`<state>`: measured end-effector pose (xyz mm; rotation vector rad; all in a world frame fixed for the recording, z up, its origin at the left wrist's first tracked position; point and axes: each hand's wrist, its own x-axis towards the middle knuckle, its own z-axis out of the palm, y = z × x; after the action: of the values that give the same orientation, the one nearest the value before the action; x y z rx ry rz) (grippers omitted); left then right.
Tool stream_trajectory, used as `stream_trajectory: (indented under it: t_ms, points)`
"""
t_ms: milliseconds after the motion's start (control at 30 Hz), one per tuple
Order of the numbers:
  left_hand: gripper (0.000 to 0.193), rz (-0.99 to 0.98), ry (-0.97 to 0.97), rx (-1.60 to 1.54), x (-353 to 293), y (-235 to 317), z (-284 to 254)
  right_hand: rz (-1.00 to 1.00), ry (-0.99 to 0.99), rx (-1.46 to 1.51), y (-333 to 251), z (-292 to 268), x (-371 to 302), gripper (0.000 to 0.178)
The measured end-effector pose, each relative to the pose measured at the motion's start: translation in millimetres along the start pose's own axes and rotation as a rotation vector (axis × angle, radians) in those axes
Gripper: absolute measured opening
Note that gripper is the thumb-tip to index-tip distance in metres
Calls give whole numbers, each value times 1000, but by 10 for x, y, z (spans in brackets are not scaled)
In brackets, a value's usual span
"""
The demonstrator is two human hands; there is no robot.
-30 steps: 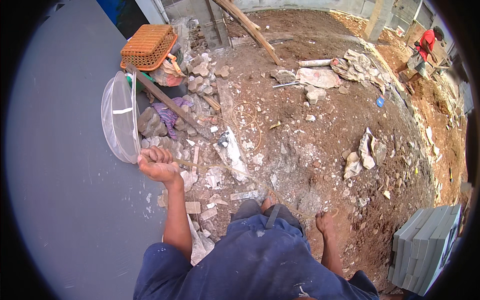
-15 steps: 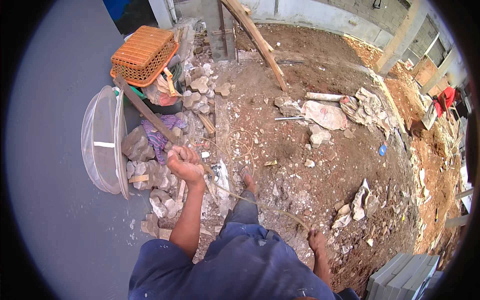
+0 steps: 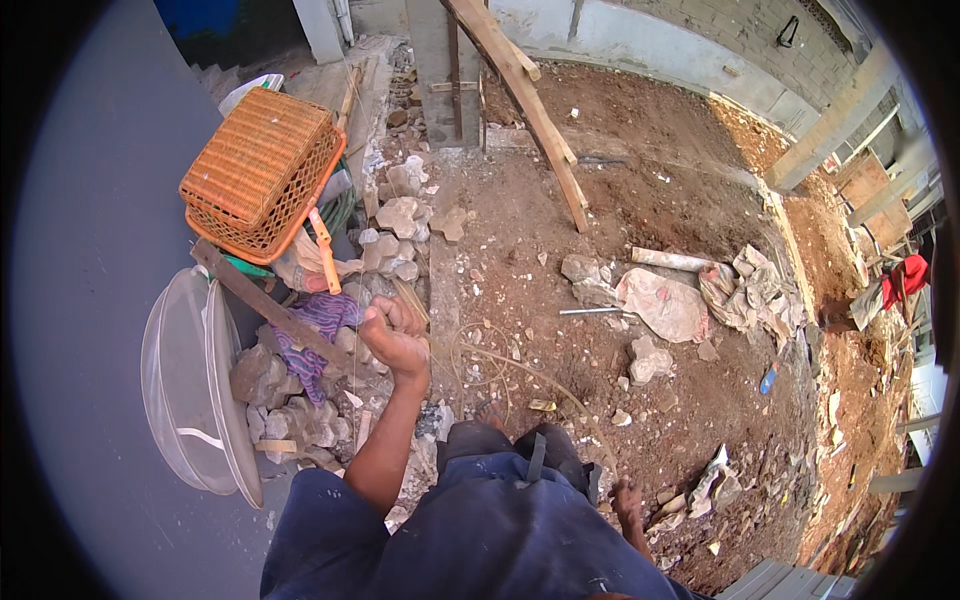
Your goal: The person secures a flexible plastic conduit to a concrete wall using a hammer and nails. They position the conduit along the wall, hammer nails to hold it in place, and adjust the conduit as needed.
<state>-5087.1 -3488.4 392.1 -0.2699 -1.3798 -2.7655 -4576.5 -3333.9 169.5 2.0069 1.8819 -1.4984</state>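
My left hand, in a raised fist, grips a thin yellowish hose. From the fist the hose arcs right over the soil, and a loose loop of it lies below. My right hand hangs low at my right side, slightly blurred, with its fingers apart. The hose bends down close to that hand; I see no grip on it. Left of my fist, a brown wooden board slants over a purple patterned cloth and broken paving blocks. A thin string runs upright beside the fist.
An orange wicker basket and a white mesh food cover stand by the grey wall. A timber prop leans ahead. Sacks, a pipe and rubble lie rightward. A person in red bends at far right.
My view has shifted, and my left fist has moved slightly right, away from the board. My right hand, closed on the hose before, is now lower with fingers apart.
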Motion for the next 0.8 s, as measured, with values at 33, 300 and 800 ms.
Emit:
stream_trajectory:
  t_ms: [33, 300, 800]
  points:
    - [45, -9, 6, -32, 88, -43, 82, 101, -18, -12, -69, 47, 102, 56]
    - [46, 65, 44, -17, 870, -421, 281, 155, -18, -53, -939, 606, 1062, 49]
    - [41, 111, 91, 28, 3316, -1295, 1352, -471, 306, -20, -4023, 1608, 3450, 52]
